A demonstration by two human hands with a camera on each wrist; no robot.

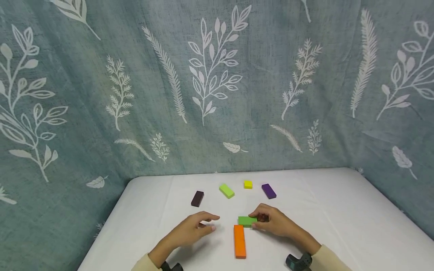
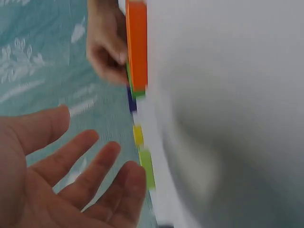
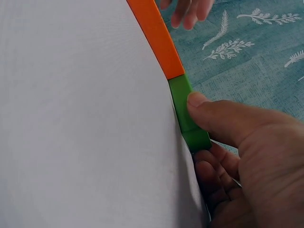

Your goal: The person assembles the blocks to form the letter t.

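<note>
On the white table, a long orange block [image 1: 239, 242] lies pointing away from the person. Across its far end lies a shorter green block [image 1: 245, 221], and the two meet there in the head view. My right hand [image 1: 274, 221] pinches the right end of the green block, with the thumb [image 3: 213, 114] on its near side in the right wrist view. To the left of both blocks, my left hand [image 1: 193, 230] hovers over the table. Its fingers [image 2: 102, 161] are spread and relaxed, holding nothing.
Farther back on the table [image 1: 152, 210] lie a dark brown block [image 1: 197, 198], a lime green block [image 1: 226, 191], a small yellow block [image 1: 248, 184] and a purple block [image 1: 269, 191]. A patterned teal cloth [image 1: 217, 143] hangs behind the table and around its sides.
</note>
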